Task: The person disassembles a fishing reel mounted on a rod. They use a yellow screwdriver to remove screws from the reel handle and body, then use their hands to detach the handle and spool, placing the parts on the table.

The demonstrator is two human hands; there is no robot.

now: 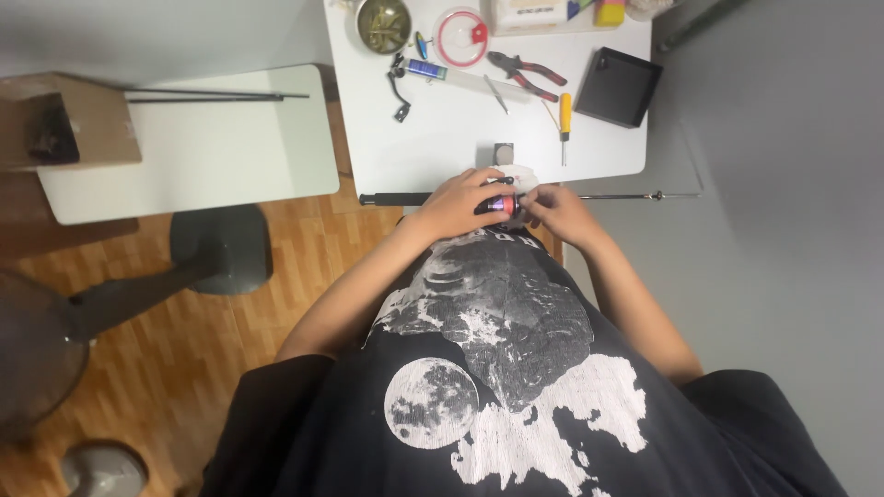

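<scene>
Both hands, left hand and right hand, grip a small black-and-pink device over white cloth.

White table: red-handled pliers, yellow screwdriver, black tray, bowl, round red-rimmed container.

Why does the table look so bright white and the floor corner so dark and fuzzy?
In the head view, light falls hard on the white table, so it glares and washes out; the left hand and right hand sit fairly sharp at its edge around a small dark object; the round grey shape at the lower left is dim and blurred.
</scene>
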